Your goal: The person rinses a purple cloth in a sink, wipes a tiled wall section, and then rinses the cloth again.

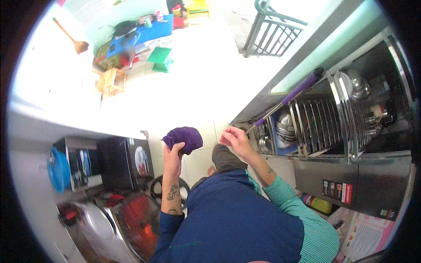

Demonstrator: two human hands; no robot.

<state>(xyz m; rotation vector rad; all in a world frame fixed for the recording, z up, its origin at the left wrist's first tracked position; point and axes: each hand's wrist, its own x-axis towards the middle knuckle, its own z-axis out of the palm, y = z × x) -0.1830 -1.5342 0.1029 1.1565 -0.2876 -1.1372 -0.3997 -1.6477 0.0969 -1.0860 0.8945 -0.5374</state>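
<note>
A bunched purple cloth (pixel 185 139) is held up in front of me. My left hand (pixel 173 157) grips it from below, with the thumb pressed on its near side. To the right, apart from the cloth, my right hand (pixel 237 140) is raised with its fingers loosely curled. Nothing shows between those fingers, though the palm side is partly hidden. Just beyond the right hand leans a pole with a purple grip (pixel 302 86), slanting along a steel dish rack (pixel 342 131).
Stacked metal bowls (pixel 285 128) sit in the rack on the right, above a dark Sharp refrigerator (pixel 348 187). At left stand a black cabinet (pixel 116 162) and a blue basin (pixel 59 171). A green stool (pixel 160 56), a wooden stool (pixel 111 80) and a metal gate (pixel 273 36) lie ahead.
</note>
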